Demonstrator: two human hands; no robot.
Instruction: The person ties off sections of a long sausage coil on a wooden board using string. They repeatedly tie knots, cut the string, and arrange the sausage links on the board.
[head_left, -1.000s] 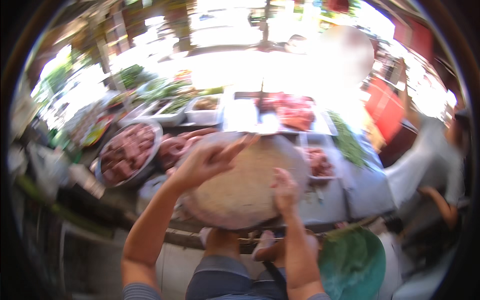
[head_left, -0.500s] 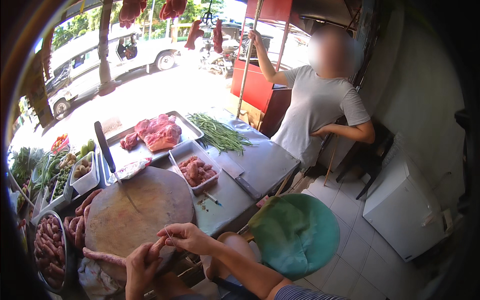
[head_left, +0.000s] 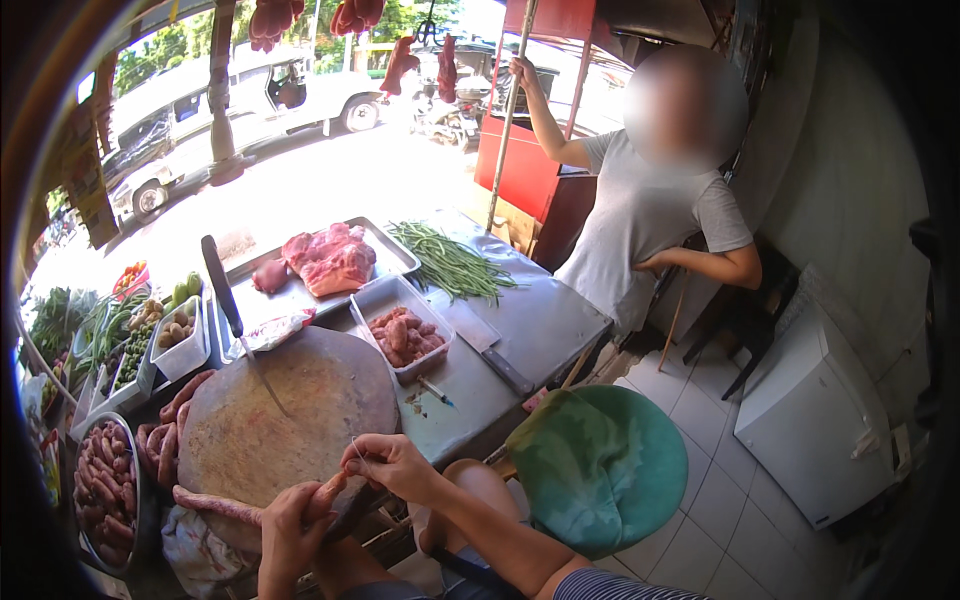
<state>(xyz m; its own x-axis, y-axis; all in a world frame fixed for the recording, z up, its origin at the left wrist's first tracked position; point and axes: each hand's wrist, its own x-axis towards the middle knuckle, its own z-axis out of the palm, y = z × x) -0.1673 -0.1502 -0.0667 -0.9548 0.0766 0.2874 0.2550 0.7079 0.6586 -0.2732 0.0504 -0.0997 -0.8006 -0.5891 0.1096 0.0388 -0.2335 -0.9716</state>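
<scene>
My left hand (head_left: 292, 528) is wrapped around a long raw sausage (head_left: 215, 505), whose free length lies over the near edge of the round wooden chopping block (head_left: 320, 380). Beyond my fingers the sausage's short end (head_left: 328, 492) points toward my right hand (head_left: 392, 468). Closed in a pinch, that hand holds a thin pale string (head_left: 358, 450) at the sausage's tip; whether the string circles it I cannot tell. A knife (head_left: 222, 287) stands tilted with its blade tip on the block. More linked sausages (head_left: 160, 440) are heaped at the block's left edge.
A metal bowl (head_left: 138, 535) of short sausages is at left. Behind the block are a plastic tub (head_left: 440, 318) of meat, a metal tray (head_left: 405, 258) with pork, green beans (head_left: 450, 262) and a cleaver (head_left: 495, 355). A green cloth-draped round basin (head_left: 650, 470) and another person (head_left: 650, 220) are at right.
The whole view has shifted slightly, so everything appears a little farther right. My hands keep nearly the same hold on the sausage and string.
</scene>
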